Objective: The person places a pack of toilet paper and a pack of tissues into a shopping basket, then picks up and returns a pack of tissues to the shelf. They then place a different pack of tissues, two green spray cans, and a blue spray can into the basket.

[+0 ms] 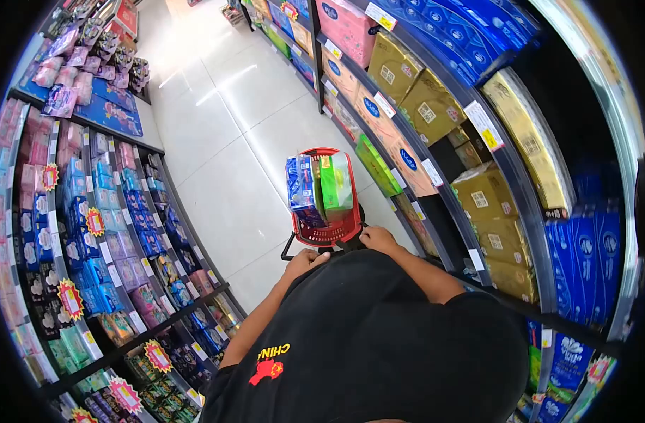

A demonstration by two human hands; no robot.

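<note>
A red shopping basket cart (327, 233) stands in front of my body on the tiled floor. Inside it, a blue package (302, 185) is on the left and a green and white package (336, 185) on the right. My left hand (307, 262) is closed at the near left of the cart, by its black handle. At the near right, my right hand (379, 239) is closed around the other side of the handle. The handle is mostly hidden by my hands and my black shirt.
Shelves of small colorful packs (100, 233) with price tags line the left side. On the right, shelves hold gold packs (488, 204), blue packs (583, 261) and a pink pack (347, 28). A pale tiled aisle floor (209, 141) stretches ahead.
</note>
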